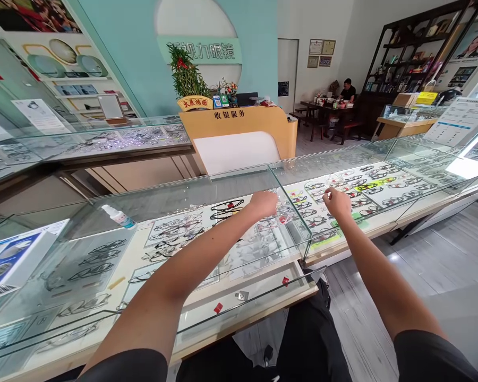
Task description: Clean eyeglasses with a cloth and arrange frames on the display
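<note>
My left hand [265, 203] is closed, reaching over the glass display case near its inner glass divider [289, 204]. Its fingertips are turned away, so what they hold, if anything, is hidden. Just below it lie clear-rimmed eyeglasses with a red tag [282, 219], and black-framed eyeglasses [227, 208] are to its left. On the other side of the divider, my right hand [338, 202] is raised above rows of eyeglasses [364, 204]. Its thumb and index finger are pinched together; anything between them is too small to make out.
Red tags [218, 307] and a small silver packet [242, 295] lie along the case's near strip. A spray bottle [119, 216] and a blue-white box [14, 262] stand to the left. Beyond are a wooden counter [287, 132] and a seated person [347, 91].
</note>
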The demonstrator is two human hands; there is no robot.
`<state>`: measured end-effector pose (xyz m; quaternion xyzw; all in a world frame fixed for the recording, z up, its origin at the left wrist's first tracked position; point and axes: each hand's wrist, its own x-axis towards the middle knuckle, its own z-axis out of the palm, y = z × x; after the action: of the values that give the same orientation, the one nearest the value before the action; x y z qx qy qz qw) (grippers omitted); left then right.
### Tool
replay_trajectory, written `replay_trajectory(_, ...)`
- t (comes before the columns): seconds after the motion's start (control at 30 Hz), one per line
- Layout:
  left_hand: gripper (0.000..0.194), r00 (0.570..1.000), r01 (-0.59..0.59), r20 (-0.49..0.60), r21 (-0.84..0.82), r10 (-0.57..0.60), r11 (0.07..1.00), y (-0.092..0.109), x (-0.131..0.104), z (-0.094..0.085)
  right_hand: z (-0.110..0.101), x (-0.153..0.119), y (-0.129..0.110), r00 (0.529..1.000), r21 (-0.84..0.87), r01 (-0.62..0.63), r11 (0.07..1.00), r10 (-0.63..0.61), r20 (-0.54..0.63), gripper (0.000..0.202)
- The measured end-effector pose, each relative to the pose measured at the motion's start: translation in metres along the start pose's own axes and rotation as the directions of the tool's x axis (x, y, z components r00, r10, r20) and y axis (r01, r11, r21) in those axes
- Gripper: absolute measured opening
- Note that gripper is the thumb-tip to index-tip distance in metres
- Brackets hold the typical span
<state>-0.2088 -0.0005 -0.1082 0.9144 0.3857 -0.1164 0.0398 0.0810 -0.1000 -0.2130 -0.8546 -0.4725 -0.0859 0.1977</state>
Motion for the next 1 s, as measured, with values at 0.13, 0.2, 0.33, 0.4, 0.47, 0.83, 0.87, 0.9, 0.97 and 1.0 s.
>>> replay_trajectory(0.13,0.025,1.000,-0.013,0.000,-0.023,0.013,1.000,-0.002,0.006,0.005,0.001,0.000,0.000,1.000,-0.014,-0.006,1.000,0.006,0.003,0.037)
replay_trajectory(0.2,0.022,1.000,-0.008,-0.006,-0.046,0.008,0.999,-0.004,0.005,0.003,0.001,0.001,0.000,1.000,-0.011,-0.005,1.000,0.005,0.011,0.038)
replay_trajectory(0.33,0.018,0.999,0.002,-0.052,-0.114,-0.008,0.993,-0.009,-0.007,-0.014,0.001,0.001,0.001,1.000,0.000,-0.013,1.000,0.013,0.012,0.037)
replay_trajectory(0.4,0.019,0.996,-0.009,-0.093,-0.156,-0.005,0.988,-0.014,-0.018,-0.026,0.002,0.001,0.002,1.000,0.006,-0.018,1.000,0.018,0.001,0.037)
replay_trajectory(0.47,0.023,0.991,-0.034,-0.130,-0.198,0.009,0.980,-0.021,-0.032,-0.039,0.002,0.001,0.001,1.000,0.013,-0.022,1.000,0.022,-0.014,0.036)
replay_trajectory(0.83,0.051,0.908,-0.272,-0.382,-0.847,-0.169,0.456,-0.121,-0.112,-0.041,-0.017,-0.013,-0.018,0.992,0.075,-0.062,0.995,0.070,-0.104,0.031)
replay_trajectory(0.87,0.049,0.890,-0.285,-0.399,-0.864,-0.219,0.414,-0.131,-0.116,-0.039,-0.021,-0.014,-0.033,0.990,0.095,-0.047,0.994,0.059,-0.130,0.031)
replay_trajectory(0.9,0.047,0.871,-0.302,-0.414,-0.875,-0.264,0.379,-0.140,-0.120,-0.038,-0.027,-0.015,-0.053,0.986,0.134,-0.012,0.991,0.034,-0.161,0.032)
replay_trajectory(0.97,0.043,0.824,-0.360,-0.460,-0.876,-0.332,0.320,-0.153,-0.124,-0.041,-0.043,-0.017,-0.108,0.968,0.283,0.136,0.949,-0.067,-0.241,0.030)
replay_trajectory(1.0,0.042,0.796,-0.402,-0.491,-0.866,-0.354,0.298,-0.157,-0.125,-0.045,-0.055,-0.018,-0.140,0.951,0.392,0.253,0.885,-0.153,-0.268,0.027)
